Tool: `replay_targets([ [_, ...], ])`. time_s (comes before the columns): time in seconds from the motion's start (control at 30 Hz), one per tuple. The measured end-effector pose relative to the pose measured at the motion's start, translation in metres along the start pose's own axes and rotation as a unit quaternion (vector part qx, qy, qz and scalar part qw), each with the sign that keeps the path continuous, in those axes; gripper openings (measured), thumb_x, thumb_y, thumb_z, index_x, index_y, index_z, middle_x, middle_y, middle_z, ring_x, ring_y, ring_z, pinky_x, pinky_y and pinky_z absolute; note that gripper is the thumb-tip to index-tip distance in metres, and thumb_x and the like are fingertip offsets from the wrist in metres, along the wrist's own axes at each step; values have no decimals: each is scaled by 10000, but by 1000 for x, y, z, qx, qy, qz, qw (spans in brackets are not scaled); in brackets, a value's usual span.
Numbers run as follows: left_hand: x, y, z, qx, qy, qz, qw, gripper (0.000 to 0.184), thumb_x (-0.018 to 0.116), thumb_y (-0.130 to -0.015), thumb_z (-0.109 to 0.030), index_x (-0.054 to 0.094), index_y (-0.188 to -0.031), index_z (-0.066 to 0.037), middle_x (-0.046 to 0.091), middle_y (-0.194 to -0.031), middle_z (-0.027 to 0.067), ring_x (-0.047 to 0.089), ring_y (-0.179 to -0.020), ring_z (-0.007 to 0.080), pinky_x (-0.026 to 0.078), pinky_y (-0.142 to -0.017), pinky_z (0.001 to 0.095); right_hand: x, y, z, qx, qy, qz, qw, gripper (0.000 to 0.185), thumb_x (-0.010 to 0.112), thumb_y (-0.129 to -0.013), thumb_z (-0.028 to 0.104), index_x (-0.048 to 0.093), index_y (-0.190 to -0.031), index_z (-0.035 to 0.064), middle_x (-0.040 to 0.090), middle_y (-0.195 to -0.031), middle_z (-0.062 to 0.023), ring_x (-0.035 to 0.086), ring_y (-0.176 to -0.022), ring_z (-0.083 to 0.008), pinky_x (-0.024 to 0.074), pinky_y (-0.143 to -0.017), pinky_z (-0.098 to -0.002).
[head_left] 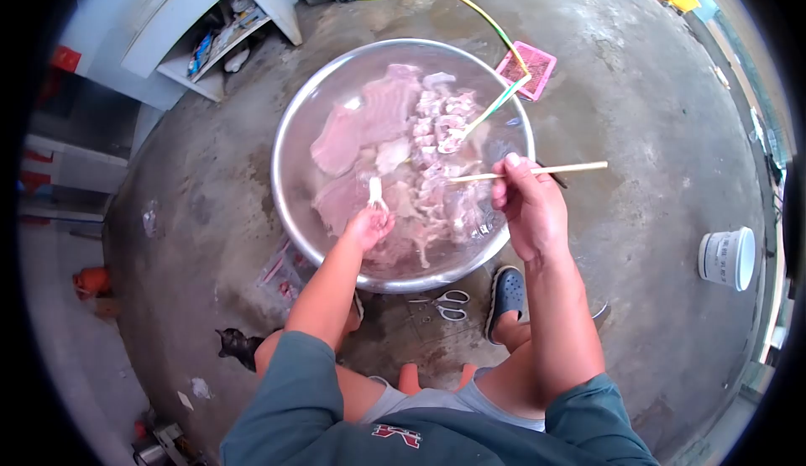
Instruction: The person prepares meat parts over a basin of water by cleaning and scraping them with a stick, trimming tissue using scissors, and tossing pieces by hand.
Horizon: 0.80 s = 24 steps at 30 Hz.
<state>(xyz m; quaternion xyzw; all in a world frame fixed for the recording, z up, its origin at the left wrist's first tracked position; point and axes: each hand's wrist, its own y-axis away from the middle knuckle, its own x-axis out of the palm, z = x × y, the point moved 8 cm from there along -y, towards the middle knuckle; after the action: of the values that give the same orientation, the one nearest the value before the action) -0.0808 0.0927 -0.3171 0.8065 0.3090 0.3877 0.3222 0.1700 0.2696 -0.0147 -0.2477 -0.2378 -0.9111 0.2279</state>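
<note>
A large round metal basin [280, 172] holds water and pieces of pale pink meat [382, 113], with a bony strip of meat [432, 126] right of its middle. My left hand [369, 225] is closed on a small whitish piece [376, 193] over the basin's lower left. Above the basin's right rim, my right hand [531, 206] pinches a thin wooden stick [579, 167], whose left end points over the meat. The end of a green and yellow hose [495, 105] lies in the basin near the bony meat.
Scissors [452, 305] lie on the floor between my feet, beside a blue clog [506, 298]. A pink basket [537, 67] stands behind the basin, a white bucket [727, 259] at the right. At the lower left is a black cat [238, 347]; a cabinet [189, 25] stands upper left.
</note>
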Motion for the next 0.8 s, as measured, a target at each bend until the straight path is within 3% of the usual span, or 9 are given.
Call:
replay_targets([
  [0.23, 101, 130, -82, 67, -96, 60, 991, 273, 453, -958, -236, 552, -1158, -79, 649, -946, 80, 621, -802, 169, 496, -633, 301, 28, 4, -10, -19, 62, 50, 997, 163, 563, -953, 178, 624, -998, 33, 580, -683, 6, 525, -634, -84, 408, -604, -217],
  [0.27, 112, 148, -87, 80, -96, 69, 990, 280, 450, -967, -246, 552, -1166, -78, 650, -937, 77, 621, -785, 164, 490, -610, 293, 32, 3, -17, -17, 83, 89, 992, 192, 543, -965, 181, 607, -1039, 16, 612, -745, -46, 546, -689, -112, 438, -660, -243],
  [0.37, 139, 187, -84, 99, -99, 140, 980, 334, 438, -1009, -322, 569, -1184, -69, 647, -905, 60, 595, -709, 118, 440, -513, 253, 62, 12, -25, -38, 171, 142, 974, 217, 544, -967, 191, 606, -1060, 4, 662, -825, -77, 566, -726, -116, 461, -704, -249],
  [0.4, 142, 193, -85, 125, -129, 130, 975, 355, 431, -1017, -342, 575, -1187, -66, 643, -892, 52, 579, -684, 104, 421, -491, 240, 66, 12, -33, -30, 188, 165, 968, 233, 531, -978, 184, 604, -1088, -8, 690, -905, -103, 597, -778, -129, 479, -744, -262],
  [0.47, 153, 201, -84, 167, -192, 118, 960, 399, 417, -1034, -382, 589, -1192, -58, 634, -866, 36, 547, -633, 76, 381, -446, 215, 75, 16, -43, -24, 192, 179, 965, 220, 536, -980, 165, 625, -1083, -8, 700, -908, -95, 613, -788, -122, 485, -743, -257],
  [0.6, 163, 212, -93, 179, -239, 96, 949, 429, 399, -1047, -395, 588, -1203, -43, 587, -781, 0, 489, -574, 47, 330, -428, 180, 84, 24, -49, -30, 239, 185, 953, 155, 598, -959, 97, 635, -1056, -17, 687, -929, -79, 640, -844, -123, 514, -780, -255],
  [0.7, 164, 216, -94, 147, -239, 159, 946, 402, 433, -1036, -381, 580, -1191, -40, 559, -765, -11, 479, -586, 37, 314, -430, 178, 80, 20, -49, -52, 243, 155, 956, 124, 595, -954, 90, 619, -1024, -10, 670, -902, -68, 641, -832, -128, 519, -762, -257],
  [0.73, 164, 217, -95, 153, -279, 161, 934, 392, 485, -1007, -372, 609, -1164, -35, 538, -760, -21, 482, -633, 64, 382, -514, 235, 80, 17, -47, -64, 239, 143, 958, 115, 593, -954, 91, 612, -1013, -6, 666, -892, -66, 640, -825, -128, 519, -754, -257],
  [0.8, 165, 227, -96, 157, -260, 161, 939, 371, 498, -1001, -355, 604, -1153, -33, 531, -764, -19, 477, -648, 66, 380, -527, 239, 80, 13, -45, -67, 248, 135, 957, 98, 588, -952, 89, 593, -999, 2, 663, -890, -66, 637, -813, -125, 519, -744, -258],
])
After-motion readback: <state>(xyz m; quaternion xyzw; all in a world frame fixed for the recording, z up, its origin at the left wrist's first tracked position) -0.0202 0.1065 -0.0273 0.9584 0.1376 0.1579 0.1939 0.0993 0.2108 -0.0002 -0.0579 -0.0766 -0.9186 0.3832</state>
